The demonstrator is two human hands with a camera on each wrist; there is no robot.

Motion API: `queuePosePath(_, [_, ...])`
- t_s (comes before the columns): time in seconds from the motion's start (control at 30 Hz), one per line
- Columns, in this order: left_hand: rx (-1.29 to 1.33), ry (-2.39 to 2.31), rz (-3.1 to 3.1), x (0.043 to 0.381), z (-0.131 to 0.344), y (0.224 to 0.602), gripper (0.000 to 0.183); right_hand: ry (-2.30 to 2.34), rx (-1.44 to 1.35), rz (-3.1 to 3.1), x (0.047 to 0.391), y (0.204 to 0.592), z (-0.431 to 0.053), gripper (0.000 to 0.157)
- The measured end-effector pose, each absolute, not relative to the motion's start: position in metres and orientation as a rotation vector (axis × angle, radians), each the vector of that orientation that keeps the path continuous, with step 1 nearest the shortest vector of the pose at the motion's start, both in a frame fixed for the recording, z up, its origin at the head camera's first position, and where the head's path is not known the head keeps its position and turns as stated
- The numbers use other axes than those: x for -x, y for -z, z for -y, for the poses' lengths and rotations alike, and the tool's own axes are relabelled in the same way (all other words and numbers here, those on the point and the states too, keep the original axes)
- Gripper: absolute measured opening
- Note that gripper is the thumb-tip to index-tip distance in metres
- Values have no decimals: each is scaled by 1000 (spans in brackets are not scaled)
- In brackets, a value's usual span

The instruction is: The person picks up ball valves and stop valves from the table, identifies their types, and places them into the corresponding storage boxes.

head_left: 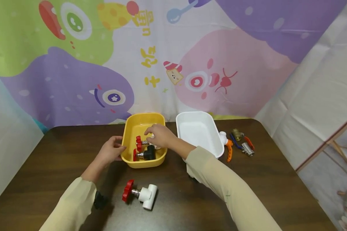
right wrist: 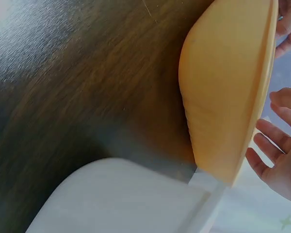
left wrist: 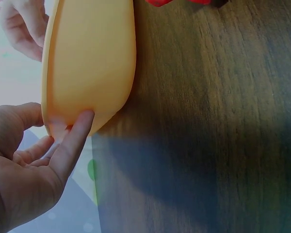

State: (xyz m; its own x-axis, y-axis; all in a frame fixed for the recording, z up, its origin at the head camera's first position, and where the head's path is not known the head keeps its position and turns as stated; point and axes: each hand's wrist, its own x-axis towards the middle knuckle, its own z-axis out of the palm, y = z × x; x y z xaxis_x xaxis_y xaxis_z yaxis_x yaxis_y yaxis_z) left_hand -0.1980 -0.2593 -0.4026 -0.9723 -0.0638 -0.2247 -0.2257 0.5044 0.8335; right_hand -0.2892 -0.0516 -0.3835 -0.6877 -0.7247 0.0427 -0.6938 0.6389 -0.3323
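Observation:
A yellow basin stands at the back of the table. My left hand holds its left side, the thumb at the rim and a finger against the outer wall in the left wrist view. Over the basin is my right hand, its fingers loosely bent and apart in the right wrist view, with nothing seen between them. Below it lies a valve with a red handle and a white body partly hidden by the hand. Beside that is a black valve with a red handwheel. Another white tee valve with a red handwheel lies in front.
A white basin stands right of the yellow one. Against its right side is a white valve with an orange handle. Further right lie a brass valve and a silver valve. A cartoon cloth hangs behind the table.

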Motion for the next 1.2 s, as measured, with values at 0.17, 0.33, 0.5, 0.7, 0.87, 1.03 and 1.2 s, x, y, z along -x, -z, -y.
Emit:
queuePosePath(0.17, [244,-1454,-2594,197,259,402,52,535,1165,-2808,288,379,40,29])
queuePosePath(0.33, [226,-1443,-2605,197,259,402,51,563,1143,-2821,286,378,31,29])
queuePosePath(0.5, [231,-1436,-2607,197,260,403,51,575,1115,-2840,285,377,24,29])
queuePosePath(0.7, [242,-1420,-2623,196,260,403,53,615,1069,-2830,284,376,17,31])
queuePosePath(0.87, [251,-1425,-2636,194,263,404,55,678,1020,-2829,284,377,13,32])
queuePosePath(1.03, [242,-1400,-2682,189,266,399,56,757,959,-2824,282,379,10,34])
queuePosePath(1.2, [211,-1346,-2750,182,267,392,57,766,910,-2844,280,379,7,36])
